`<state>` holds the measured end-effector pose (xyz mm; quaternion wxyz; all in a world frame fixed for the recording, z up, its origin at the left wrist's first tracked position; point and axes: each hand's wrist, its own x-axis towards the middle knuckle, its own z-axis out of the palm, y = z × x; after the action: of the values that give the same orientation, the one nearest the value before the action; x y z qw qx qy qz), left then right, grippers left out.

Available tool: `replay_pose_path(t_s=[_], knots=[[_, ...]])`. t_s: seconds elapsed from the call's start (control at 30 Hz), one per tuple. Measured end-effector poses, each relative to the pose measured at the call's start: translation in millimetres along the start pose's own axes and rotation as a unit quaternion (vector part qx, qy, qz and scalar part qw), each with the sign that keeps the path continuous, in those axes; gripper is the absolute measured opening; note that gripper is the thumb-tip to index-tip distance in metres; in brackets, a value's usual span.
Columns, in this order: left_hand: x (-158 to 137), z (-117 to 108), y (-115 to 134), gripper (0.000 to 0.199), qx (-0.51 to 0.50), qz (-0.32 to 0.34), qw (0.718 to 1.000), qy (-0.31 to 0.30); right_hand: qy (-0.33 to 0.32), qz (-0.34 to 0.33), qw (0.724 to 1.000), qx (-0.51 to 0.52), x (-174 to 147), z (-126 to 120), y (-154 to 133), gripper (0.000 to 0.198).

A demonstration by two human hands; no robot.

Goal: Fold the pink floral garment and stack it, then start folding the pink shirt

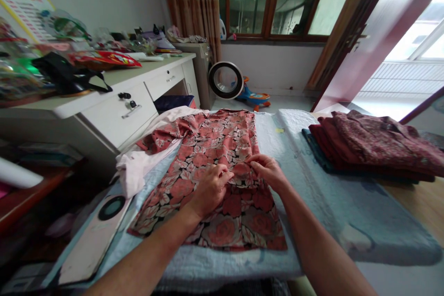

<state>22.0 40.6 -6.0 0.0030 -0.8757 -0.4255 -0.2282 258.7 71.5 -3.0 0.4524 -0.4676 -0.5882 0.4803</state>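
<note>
A garment with a red, grey and black floral print lies spread on a pale blue cloth. One of its sleeves stretches out to the far left, and another part lies folded over its right side. Over that folded part, my left hand is closed, fingers pinched on the floral fabric. My right hand grips the same fabric at the garment's right edge between thumb and fingers. Pale pink cloth lies along the garment's left side.
Folded dark red and patterned clothes are stacked at the right. A flat pale board with a dark round opening lies at the near left. Beyond stand a cluttered white desk and a washing machine with its round door open.
</note>
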Motion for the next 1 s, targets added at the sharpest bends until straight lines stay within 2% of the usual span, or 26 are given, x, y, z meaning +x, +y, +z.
replay_pose_path(t_s=[0.13,0.23,0.37,0.5,0.63,0.7,0.77,0.87,0.93,1.0], knots=[[0,-1,2,0.037,0.044,0.010,0.993,-0.107,-0.009,0.001,0.999,-0.052,3,-2,6,0.028],[-1,-3,3,0.034,0.053,0.008,0.990,-0.131,-0.064,0.036,0.994,-0.081,0,-6,7,0.030],[-3,-3,3,0.029,0.012,0.010,0.993,-0.120,-0.143,0.075,0.980,-0.116,-5,-10,1,0.035],[-2,-4,3,0.020,-0.045,-0.007,0.996,-0.073,-0.161,0.069,0.974,-0.144,-8,-11,-2,0.041],[-1,-8,5,0.020,-0.083,-0.017,0.996,-0.001,-0.159,0.041,0.980,-0.116,-10,-14,-4,0.046],[-2,-10,6,0.021,-0.091,-0.008,0.996,0.003,-0.164,0.031,0.981,-0.102,-12,-18,-8,0.050],[-4,-11,5,0.020,-0.091,0.014,0.995,-0.038,-0.197,0.050,0.973,-0.107,-14,-23,-11,0.056],[-9,-12,3,0.014,-0.087,0.042,0.988,-0.122,-0.227,0.116,0.956,-0.142,-14,-31,-11,0.055],[-12,-13,2,0.013,-0.093,0.036,0.984,-0.150,-0.197,0.139,0.957,-0.163,-12,-35,-8,0.048],[-13,-15,2,0.013,-0.101,0.016,0.983,-0.151,-0.162,0.127,0.961,-0.184,-10,-37,-4,0.039]])
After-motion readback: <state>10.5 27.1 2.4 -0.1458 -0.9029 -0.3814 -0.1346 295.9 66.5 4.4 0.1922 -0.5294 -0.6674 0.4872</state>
